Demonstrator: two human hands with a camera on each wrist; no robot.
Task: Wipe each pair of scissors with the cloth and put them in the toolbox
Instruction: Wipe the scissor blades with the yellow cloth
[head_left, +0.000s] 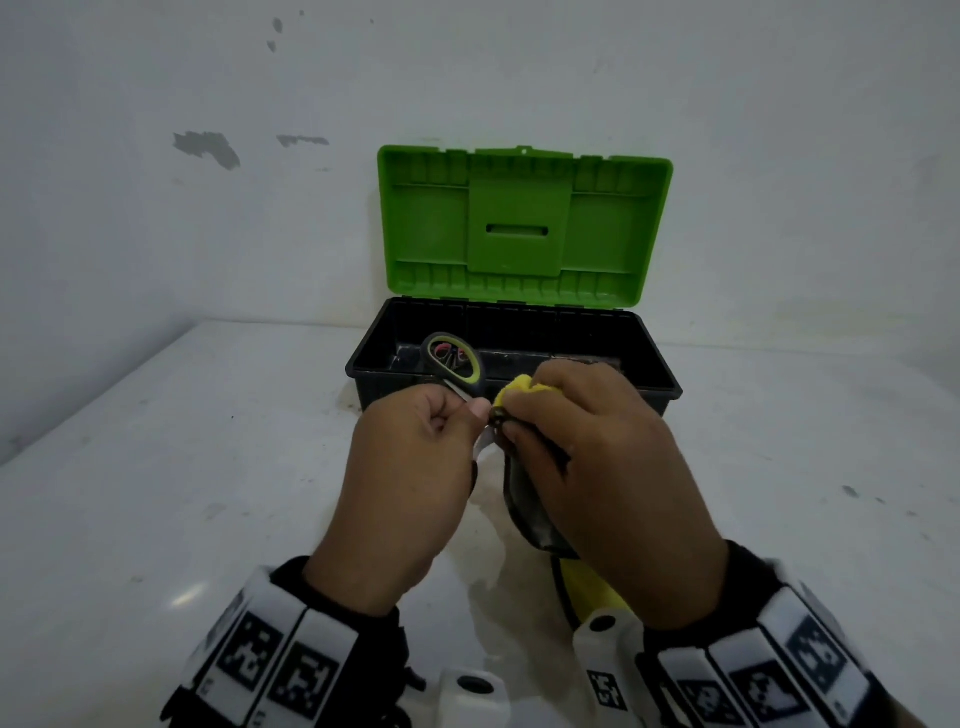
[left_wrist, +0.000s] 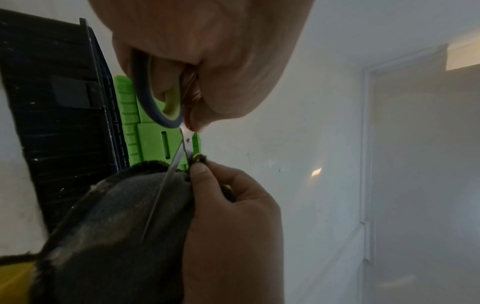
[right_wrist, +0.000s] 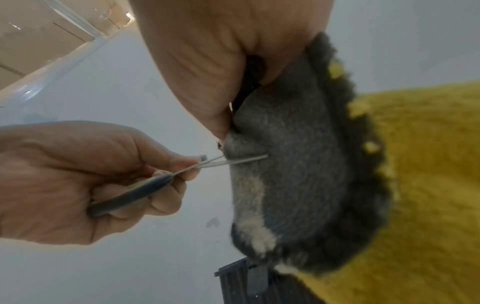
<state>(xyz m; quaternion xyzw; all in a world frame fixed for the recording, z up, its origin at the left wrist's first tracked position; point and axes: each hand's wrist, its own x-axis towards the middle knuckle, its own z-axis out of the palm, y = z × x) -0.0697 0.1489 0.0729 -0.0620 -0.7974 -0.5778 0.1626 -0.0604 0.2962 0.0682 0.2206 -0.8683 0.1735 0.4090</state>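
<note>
My left hand (head_left: 467, 415) grips a pair of scissors (head_left: 456, 366) with a grey and yellow-green handle, held just in front of the toolbox (head_left: 670, 384). The blades (left_wrist: 182, 148) are slightly parted. My right hand (head_left: 514, 415) pinches a yellow and grey cloth (head_left: 524, 499) around one blade near the pivot. The other blade (right_wrist: 246, 160) lies across the grey side of the cloth (right_wrist: 298, 164). The black toolbox stands open with its green lid (head_left: 519, 218) upright. Through the handle loop, red-handled scissors (head_left: 448, 354) show inside it.
The toolbox stands near the white wall (head_left: 208, 234) at the back of a white table (head_left: 182, 493). The yellow end of the cloth (head_left: 587, 587) hangs down toward my right wrist. Bare table lies to the left and right of my hands.
</note>
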